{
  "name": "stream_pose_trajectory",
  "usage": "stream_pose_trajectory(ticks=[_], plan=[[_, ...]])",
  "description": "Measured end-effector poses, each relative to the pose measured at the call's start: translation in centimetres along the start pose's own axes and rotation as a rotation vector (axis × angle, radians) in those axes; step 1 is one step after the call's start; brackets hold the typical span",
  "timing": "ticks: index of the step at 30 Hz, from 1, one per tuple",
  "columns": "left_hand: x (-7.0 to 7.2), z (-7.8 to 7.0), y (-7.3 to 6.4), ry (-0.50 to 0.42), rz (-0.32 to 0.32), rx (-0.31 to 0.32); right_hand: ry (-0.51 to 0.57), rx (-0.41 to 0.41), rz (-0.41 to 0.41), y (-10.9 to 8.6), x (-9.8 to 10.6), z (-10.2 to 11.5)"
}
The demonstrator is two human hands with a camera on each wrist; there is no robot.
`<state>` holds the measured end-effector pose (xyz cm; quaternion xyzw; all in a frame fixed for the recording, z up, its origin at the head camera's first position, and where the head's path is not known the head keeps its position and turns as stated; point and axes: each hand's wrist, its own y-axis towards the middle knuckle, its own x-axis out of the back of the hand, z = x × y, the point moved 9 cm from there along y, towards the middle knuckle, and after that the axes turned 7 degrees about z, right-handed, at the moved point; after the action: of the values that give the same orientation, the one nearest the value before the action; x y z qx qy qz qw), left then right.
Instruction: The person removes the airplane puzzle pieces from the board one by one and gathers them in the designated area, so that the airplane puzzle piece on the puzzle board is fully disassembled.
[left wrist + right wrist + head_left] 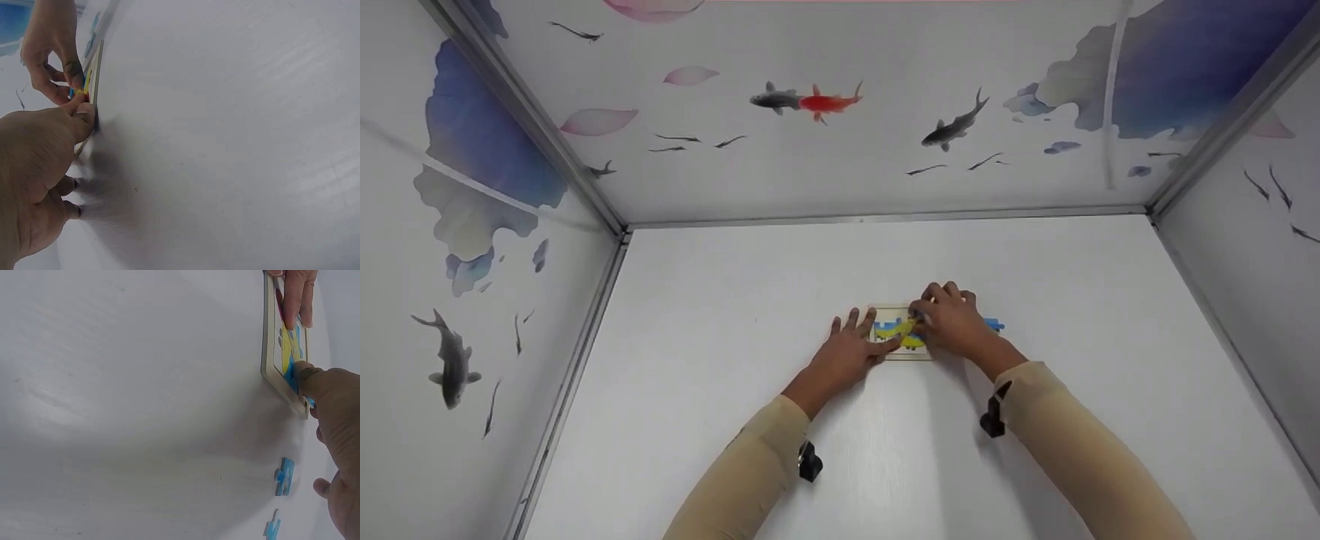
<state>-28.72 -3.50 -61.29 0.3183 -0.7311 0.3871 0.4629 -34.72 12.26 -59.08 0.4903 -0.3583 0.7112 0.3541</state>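
Note:
A jigsaw puzzle in a shallow wooden tray [905, 358] lies on the white table, partly covered by both hands. Its picture has yellow and blue parts, with a little red at one end. Over its left side my left hand [844, 352] is spread, thumb and fingertips resting on the tray and its pieces. At the tray's right part my right hand [951, 322] has bent fingers and pinches a blue puzzle piece [290, 377] down among the yellow ones. Much of that piece is hidden under the thumb and fingers.
Right of the tray lie two loose blue puzzle pieces, a nearer piece [284, 477] and a farther piece [273, 529]. White panels with painted fish [831, 102] and petals wall the table [720, 300] at the back and both sides.

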Motion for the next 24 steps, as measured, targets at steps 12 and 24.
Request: stream_pose_trajectory(ticks=[12, 24], plan=[[0.0, 0.0, 0.1, -0.031, -0.006, -0.025, 0.024, -0.013, -0.013, 0.0, 0.3, 0.3], [0.0, -0.1, -0.1, 0.014, -0.001, -0.009, -0.037, 0.012, 0.005, 0.1, -0.4, 0.6]])
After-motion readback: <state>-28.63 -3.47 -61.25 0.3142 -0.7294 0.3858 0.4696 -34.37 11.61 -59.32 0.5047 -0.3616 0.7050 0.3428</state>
